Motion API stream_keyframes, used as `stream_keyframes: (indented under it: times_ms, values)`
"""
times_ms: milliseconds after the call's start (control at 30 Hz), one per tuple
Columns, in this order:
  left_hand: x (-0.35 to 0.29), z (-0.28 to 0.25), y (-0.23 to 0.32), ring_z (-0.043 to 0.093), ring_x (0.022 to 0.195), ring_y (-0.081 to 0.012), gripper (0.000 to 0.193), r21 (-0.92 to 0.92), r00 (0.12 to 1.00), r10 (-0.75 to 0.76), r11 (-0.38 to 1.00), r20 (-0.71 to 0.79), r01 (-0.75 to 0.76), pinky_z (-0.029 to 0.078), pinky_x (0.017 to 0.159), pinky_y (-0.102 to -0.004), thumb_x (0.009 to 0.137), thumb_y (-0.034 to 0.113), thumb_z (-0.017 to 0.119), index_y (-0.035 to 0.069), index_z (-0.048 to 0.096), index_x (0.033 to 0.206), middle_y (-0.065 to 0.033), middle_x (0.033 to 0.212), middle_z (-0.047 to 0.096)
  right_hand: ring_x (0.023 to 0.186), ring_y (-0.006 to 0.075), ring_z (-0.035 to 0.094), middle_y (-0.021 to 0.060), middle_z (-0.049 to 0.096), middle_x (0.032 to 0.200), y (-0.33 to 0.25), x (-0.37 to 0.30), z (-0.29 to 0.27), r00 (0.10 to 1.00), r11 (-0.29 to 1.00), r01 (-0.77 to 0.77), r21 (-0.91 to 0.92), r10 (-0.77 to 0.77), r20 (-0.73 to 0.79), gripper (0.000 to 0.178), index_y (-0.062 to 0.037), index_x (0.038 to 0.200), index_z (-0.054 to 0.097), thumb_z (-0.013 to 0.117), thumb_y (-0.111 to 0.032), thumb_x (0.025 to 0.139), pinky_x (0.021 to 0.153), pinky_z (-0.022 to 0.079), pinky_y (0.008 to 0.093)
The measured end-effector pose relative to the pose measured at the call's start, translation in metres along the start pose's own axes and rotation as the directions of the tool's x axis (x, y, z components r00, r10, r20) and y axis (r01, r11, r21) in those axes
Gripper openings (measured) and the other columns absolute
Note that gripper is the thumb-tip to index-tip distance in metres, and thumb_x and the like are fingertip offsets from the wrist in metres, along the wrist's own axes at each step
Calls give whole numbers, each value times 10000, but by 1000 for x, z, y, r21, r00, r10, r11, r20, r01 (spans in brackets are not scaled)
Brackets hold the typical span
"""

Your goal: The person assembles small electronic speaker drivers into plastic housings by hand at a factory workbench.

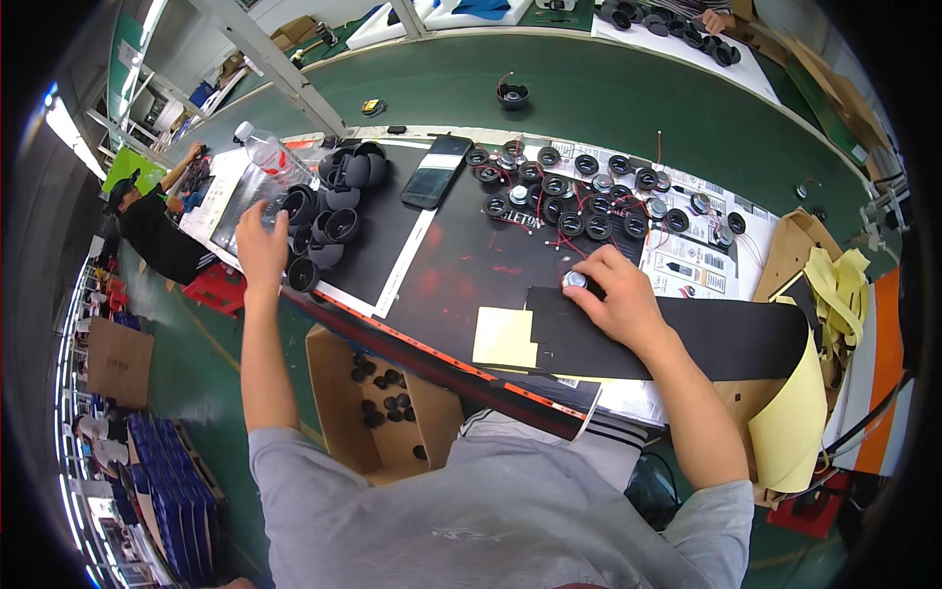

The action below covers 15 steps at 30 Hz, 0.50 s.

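Note:
My right hand pinches a small round speaker driver, silver side up, over the black work mat. Beside the black cup-shaped housings, piled at the left of the table, my left hand has its fingers apart and holds nothing. The nearest housing is close to its fingertips; I cannot tell whether they touch. Beyond my right hand lie several black-rimmed speaker drivers with thin red wires, spread over printed sheets and the mat.
A phone and a water bottle are at the far side. Yellow paper and a black sheet lie near my right forearm. A cardboard box holding black parts stands below. Behind runs a green belt carrying one housing.

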<state>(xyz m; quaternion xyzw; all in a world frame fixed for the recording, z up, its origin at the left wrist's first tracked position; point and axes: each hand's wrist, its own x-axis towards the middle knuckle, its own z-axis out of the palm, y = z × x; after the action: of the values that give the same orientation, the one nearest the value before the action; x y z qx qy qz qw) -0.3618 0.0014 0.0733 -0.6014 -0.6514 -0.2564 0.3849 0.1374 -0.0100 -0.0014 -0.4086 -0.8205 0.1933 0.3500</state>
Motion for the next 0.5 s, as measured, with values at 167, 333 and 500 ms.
stream_keyframes:
  times_ms: [167, 333, 500]
  values:
    - [5, 38, -48, 624, 760, -174, 345, -240, 643, -490, 653, 589, 718, 482, 651, -302, 826, 236, 696, -14, 658, 1061, -82, 890, 673, 641, 171, 568, 66, 564, 791, 3, 0, -3, 986, 977, -104, 188, 126, -112, 253, -11, 908, 657, 770, -186, 764, 569, 459, 292]
    - [10, 26, -34, 639, 794, -162, 325, -577, 573, -602, 217, 556, 787, 558, 614, -298, 864, 82, 573, -4, 590, 1177, -90, 965, 650, 594, 139, 486, 51, 514, 713, 8, 1, -6, 969, 940, -128, 316, 186, -163, 240, -4, 898, 656, 767, -169, 764, 528, 395, 275]
    - [-5, -12, 132, 664, 940, -299, 307, -442, 520, 234, -313, 821, 840, 596, 581, -343, 914, 88, 483, 15, 486, 1213, -175, 1089, 622, 629, 56, 477, -2, 544, 725, 13, -1, -12, 920, 842, -228, 489, 351, -174, 195, -1, 937, 646, 727, -129, 815, 564, 398, 209]
